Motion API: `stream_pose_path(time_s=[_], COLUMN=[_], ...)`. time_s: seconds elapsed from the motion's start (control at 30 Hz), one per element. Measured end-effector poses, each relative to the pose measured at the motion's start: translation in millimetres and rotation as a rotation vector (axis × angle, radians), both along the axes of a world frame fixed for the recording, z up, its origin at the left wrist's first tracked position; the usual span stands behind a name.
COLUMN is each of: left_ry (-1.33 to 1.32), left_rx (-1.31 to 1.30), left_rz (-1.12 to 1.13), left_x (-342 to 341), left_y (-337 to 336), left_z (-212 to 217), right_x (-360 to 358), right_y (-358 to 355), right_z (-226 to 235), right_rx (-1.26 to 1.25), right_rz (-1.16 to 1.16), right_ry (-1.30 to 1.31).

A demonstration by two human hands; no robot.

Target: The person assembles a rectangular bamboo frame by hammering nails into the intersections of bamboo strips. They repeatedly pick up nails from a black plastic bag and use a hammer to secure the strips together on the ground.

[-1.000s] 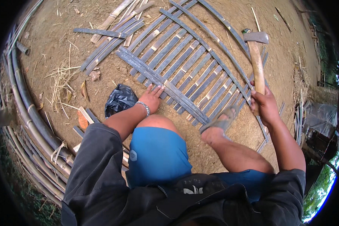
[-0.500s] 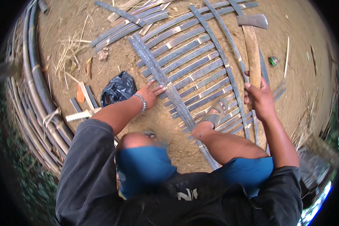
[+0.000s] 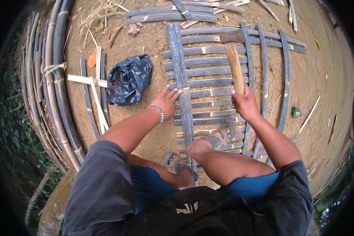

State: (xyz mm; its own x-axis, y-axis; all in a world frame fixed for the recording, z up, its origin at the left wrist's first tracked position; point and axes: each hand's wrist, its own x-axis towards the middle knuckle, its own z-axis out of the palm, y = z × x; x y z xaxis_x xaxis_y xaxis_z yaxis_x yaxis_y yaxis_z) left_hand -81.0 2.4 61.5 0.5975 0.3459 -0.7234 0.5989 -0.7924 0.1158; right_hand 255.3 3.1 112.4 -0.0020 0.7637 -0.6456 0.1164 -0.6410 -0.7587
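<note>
A bamboo lattice [image 3: 216, 61] of dark slats lies on the ground in front of me, with long strips laid across it. My left hand [image 3: 165, 103] rests at its left side, fingers stretched out and touching the left double strip [image 3: 179, 59] and a slat end. Whether a nail is under the fingertips cannot be made out. My right hand [image 3: 246, 103] is closed round the lower wooden handle of a hatchet [image 3: 235, 65]. The hatchet's metal head is uppermost, above the lattice. My sandalled right foot [image 3: 220, 137] stands on the lower slats.
A black plastic bag [image 3: 131, 80] lies left of my left hand, beside loose bamboo pieces [image 3: 86, 80]. Long bamboo poles [image 3: 59, 59], tied together, run along the left. More split strips [image 3: 173, 17] lie beyond the lattice. A small green wrapper [image 3: 296, 112] is on the dirt at right.
The hatchet has come lower and leftward over the lattice. My left hand stays at the double strip. The view has turned, so the lattice looks straighter, and my left leg now shows more.
</note>
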Motion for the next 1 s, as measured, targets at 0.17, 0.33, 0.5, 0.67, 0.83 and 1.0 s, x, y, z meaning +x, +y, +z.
stream_pose_path(time_s=[0.17, 0.33, 0.5, 0.67, 0.83, 1.0], left_ry=[-0.367, -0.862, -1.014, -1.027, -0.992, -0.932], left_rx=[0.032, 0.139, 0.297, 0.525, 0.856, 0.863], left_rz=[0.466, 1.415, 1.744, 1.781, 1.66, 1.632], left_x=[-0.1, 28.1, 54.8, 76.1, 92.4, 100.5], left_y=[-7.9, -40.1, -48.0, -40.2, -32.8, -30.0], left_z=[-1.8, -19.1, -53.8, -87.8, -103.5, -108.6], right_x=[-14.2, -42.1, -55.1, -44.4, -41.1, -37.4], right_y=[18.5, 18.5, 2.1, -23.0, -52.8, -86.3], right_z=[-39.1, -58.8, -59.1, -57.9, -41.1, -42.6], right_rx=[0.002, 0.099, 0.091, 0.043, -0.055, -0.135], right_rz=[0.14, 0.121, 0.149, 0.189, 0.229, 0.21], right_ry=[-0.073, -0.01, 0.042, 0.036, 0.034, 0.018])
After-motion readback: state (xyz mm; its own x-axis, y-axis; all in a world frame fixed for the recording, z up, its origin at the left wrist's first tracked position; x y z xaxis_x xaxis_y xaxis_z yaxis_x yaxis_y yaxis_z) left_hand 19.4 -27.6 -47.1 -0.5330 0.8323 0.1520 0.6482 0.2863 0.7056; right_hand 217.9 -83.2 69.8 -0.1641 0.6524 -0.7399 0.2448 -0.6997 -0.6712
